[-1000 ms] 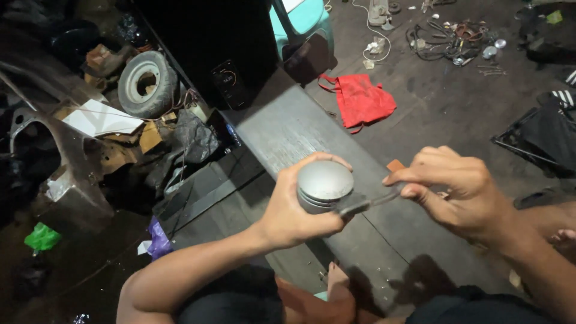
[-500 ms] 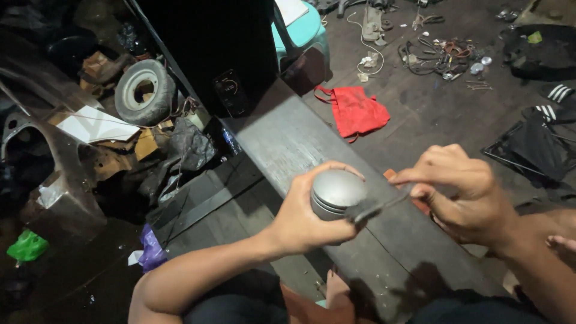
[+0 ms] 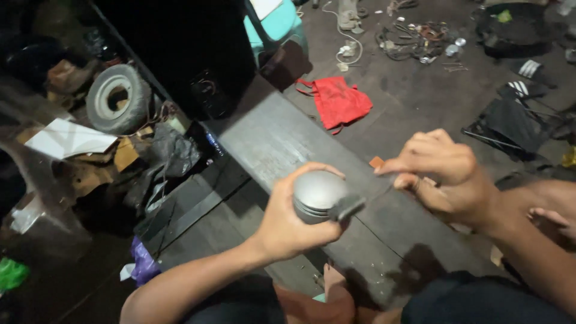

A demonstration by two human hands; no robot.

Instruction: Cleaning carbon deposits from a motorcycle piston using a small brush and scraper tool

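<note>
Left hand [image 3: 294,225] fingers grip the round grey metal piston [image 3: 318,195], crown up. Right hand [image 3: 447,174], fingers pinched closed on a thin dark flat blade [image 3: 360,201], lies directly right; blade tip touches the piston's side.

Bare plank [image 3: 282,141] beyond the piston [image 3: 318,195], red cloth [image 3: 339,102] past its far edge, tyre [image 3: 117,96] and junk crowding left (dim).

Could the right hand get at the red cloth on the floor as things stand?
Probably not without letting go: the right hand is gripping a thin tool set against the metal piston, and the red cloth lies on the floor past the far edge of the dark board.
</note>
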